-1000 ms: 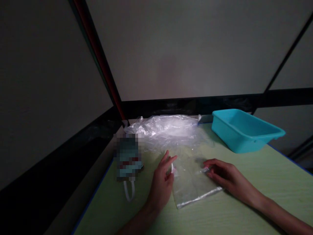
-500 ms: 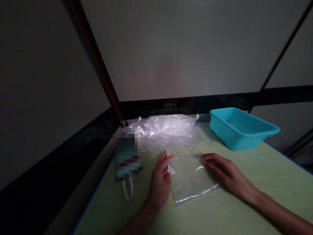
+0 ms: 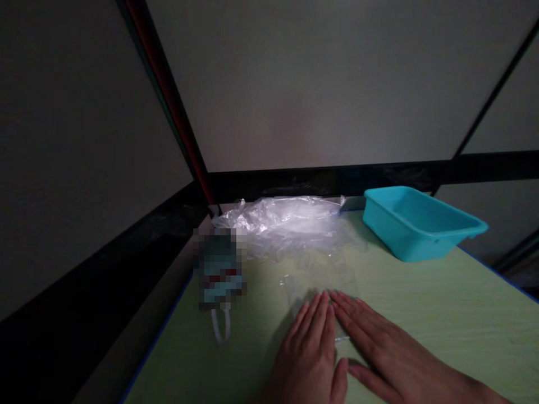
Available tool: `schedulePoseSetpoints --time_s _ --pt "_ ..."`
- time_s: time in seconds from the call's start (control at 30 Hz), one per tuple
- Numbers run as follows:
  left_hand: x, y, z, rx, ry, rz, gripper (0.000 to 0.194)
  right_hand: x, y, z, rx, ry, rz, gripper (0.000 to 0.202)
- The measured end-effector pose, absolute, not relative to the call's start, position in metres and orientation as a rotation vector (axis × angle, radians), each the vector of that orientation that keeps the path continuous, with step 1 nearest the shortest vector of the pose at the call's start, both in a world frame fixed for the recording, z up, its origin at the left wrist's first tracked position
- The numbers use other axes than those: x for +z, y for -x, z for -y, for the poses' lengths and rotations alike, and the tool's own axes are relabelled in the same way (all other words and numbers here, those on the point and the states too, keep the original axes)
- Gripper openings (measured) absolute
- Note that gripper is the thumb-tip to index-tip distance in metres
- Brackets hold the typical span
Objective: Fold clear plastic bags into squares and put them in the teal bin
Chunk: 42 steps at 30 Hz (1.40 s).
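A clear plastic bag (image 3: 322, 276) lies flat on the pale green table, partly covered by both hands. My left hand (image 3: 309, 350) rests palm down on the bag's left part, fingers stretched out. From the right, my right hand (image 3: 379, 342) lies flat on the bag too, its fingers straight and its fingertips beside those of the left. Neither hand is wrapped round anything. Just behind the bag, a crumpled heap of clear plastic bags (image 3: 290, 219) spreads along the back of the table.
A turquoise plastic basin (image 3: 421, 233) stands at the back right of the table (image 3: 442, 314). At the left edge lies a blurred-out item (image 3: 221, 269) with a white loop strap (image 3: 221, 325). Wall panels rise behind and to the left.
Both hands have come nearer to me and together, going from hovering at the bag's sides to lying flat on it. The bag now looks flatter.
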State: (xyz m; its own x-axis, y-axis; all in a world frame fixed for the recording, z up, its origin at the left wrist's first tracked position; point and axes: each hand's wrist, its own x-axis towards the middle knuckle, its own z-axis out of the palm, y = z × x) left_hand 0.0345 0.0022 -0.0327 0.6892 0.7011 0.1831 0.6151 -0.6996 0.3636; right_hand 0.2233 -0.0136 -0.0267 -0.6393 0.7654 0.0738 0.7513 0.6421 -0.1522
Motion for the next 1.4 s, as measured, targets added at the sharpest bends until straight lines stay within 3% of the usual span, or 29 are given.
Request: schedulePoseSetpoints --time_s 0.13,0.47,0.73,1.4 --pt "-0.033 -0.035 -0.003 0.22 -2.715 -1.109 0.059 -0.029 -0.224 0.013 -0.069 1.218 2.725 0.063" --pt "-0.033 -0.033 -0.007 0.13 -2.745 -1.127 0.066 -0.021 -0.221 0.013 -0.433 1.107 2.661 0.08" --pt "-0.037 -0.029 -0.006 0.207 -2.766 -1.1 0.077 -0.022 -0.22 0.014 -0.404 1.115 2.646 0.079" --pt "-0.045 -0.028 -0.012 0.29 -3.02 -0.817 0.067 -0.035 -0.23 0.012 -0.306 1.089 2.606 0.086"
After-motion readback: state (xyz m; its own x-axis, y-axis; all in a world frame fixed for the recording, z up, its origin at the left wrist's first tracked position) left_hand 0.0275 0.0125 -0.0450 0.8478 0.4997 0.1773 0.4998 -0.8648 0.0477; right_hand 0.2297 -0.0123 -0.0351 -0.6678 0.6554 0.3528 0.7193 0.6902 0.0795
